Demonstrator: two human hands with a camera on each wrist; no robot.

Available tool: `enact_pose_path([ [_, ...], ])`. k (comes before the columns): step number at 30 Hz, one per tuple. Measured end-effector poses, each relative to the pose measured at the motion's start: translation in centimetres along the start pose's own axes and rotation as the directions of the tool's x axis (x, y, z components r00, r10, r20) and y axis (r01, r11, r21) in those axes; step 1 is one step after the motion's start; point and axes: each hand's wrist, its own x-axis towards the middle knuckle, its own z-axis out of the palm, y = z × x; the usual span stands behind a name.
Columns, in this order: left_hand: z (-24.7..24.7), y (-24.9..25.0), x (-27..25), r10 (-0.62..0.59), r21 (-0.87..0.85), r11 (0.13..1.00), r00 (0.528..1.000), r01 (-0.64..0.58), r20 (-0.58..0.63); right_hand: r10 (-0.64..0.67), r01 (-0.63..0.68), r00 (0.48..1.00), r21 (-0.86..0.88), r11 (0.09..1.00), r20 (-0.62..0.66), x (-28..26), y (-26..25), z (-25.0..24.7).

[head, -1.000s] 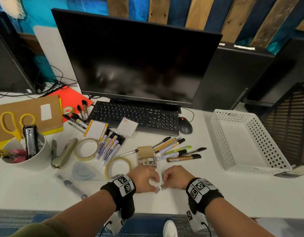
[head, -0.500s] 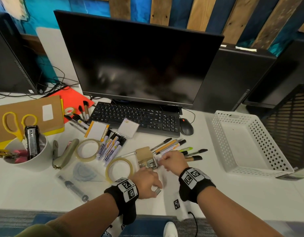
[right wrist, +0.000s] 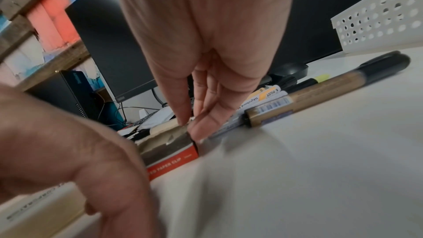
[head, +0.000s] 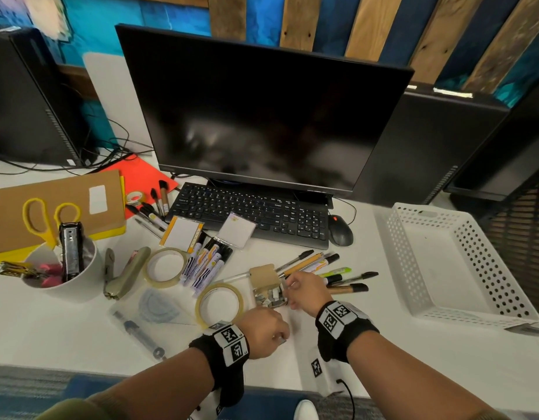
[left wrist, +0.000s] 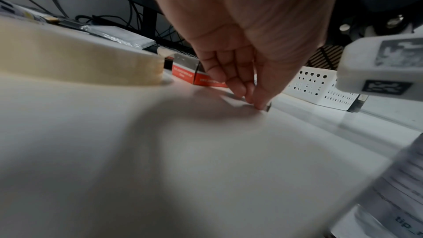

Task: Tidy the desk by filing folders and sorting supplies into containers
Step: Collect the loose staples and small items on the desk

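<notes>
I see my right hand point(head: 304, 291) at the open cardboard clip box point(head: 269, 294), thumb and fingertips point(right wrist: 201, 129) pinched over its rim; what they hold, I cannot tell. The box has a red printed side and a torn brown flap. Just in front of the box, my left hand point(head: 266, 331) pinches a small shiny metal clip point(left wrist: 267, 108) against the desk point(head: 49, 334), smooth, white, matte. Left of the box lie 2 translucent tape rings point(head: 219, 304). Right of it: round-barrelled pens point(head: 348, 287), then a perforated white plastic basket point(head: 413, 283). Behind the box: black keyboard point(head: 253, 213), dark monitor point(head: 262, 110), plank wall.
</notes>
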Motion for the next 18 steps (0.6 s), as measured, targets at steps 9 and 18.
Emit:
enact_pose_path([
  [9,-2.5,-3.2,0.5,-0.17,-0.242,0.966,0.934,0.094,-0.314,0.066,-0.069,0.996,0.049,0.996,0.053,0.3,0.7,0.4],
  [18,-3.0,-4.3,-0.8,-0.292,-0.186,0.952,0.897,0.242,-0.331,-0.003,0.0,1.0,0.116,0.993,0.029,1.4,-0.3,0.3],
])
